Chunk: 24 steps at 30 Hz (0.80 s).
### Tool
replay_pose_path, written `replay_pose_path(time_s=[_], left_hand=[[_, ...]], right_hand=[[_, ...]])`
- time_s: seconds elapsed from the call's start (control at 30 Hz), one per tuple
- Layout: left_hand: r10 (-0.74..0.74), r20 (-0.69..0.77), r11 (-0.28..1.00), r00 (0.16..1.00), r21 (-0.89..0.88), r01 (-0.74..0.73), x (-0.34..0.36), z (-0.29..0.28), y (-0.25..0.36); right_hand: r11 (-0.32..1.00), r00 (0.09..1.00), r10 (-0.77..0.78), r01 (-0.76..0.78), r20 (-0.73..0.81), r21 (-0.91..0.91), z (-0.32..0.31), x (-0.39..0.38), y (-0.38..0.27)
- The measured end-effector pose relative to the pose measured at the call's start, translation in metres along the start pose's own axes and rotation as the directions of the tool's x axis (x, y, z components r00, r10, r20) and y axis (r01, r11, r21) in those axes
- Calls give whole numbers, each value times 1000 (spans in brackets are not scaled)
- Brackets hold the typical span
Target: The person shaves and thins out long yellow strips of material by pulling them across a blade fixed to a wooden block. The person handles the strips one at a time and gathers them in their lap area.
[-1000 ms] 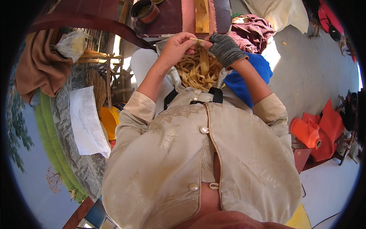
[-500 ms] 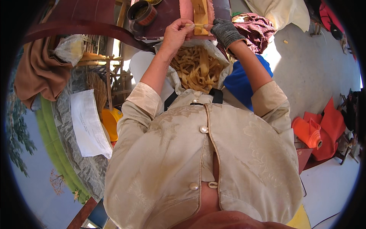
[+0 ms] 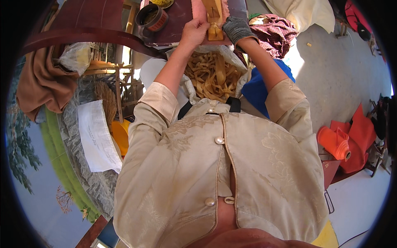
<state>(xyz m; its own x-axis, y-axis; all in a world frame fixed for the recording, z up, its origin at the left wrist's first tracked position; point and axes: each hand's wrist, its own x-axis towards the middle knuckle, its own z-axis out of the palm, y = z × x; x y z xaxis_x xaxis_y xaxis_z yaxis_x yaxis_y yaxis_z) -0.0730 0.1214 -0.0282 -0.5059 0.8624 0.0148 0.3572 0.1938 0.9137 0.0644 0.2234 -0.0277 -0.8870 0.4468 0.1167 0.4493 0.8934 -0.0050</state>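
Above a maroon tabletop [image 3: 178,21], bare left hand [image 3: 194,34] and grey-gloved right hand [image 3: 238,30] are seemingly pinching a tan strip [image 3: 215,26] taut, next needing steadiness.

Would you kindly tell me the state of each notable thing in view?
Left hand: bare, fingers curled; grip unclear.
Right hand: grey-gloved, fingers bent; grip unclear.
Wooden block: lying over pink cloth.
Mug: upright, uncovered.
White sack: open.
Tan strips: loose, curled, heaped in the sack.
Plastic bag: crumpled.
Brown cloth: hanging in folds.
Orange roll: wound up.
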Motion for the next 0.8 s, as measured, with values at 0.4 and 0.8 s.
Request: replay_pose_path(time_s=[0.4,0.8], left_hand=[[-240,328,571,914,-713,406,-59,-31,38],[-173,309,456,935,-816,354,-79,-35,49]], right_hand=[[-131,706,706,63,48,989,-42,-71,34],[-16,421,894,366,-150,930,-56,-59,73]])
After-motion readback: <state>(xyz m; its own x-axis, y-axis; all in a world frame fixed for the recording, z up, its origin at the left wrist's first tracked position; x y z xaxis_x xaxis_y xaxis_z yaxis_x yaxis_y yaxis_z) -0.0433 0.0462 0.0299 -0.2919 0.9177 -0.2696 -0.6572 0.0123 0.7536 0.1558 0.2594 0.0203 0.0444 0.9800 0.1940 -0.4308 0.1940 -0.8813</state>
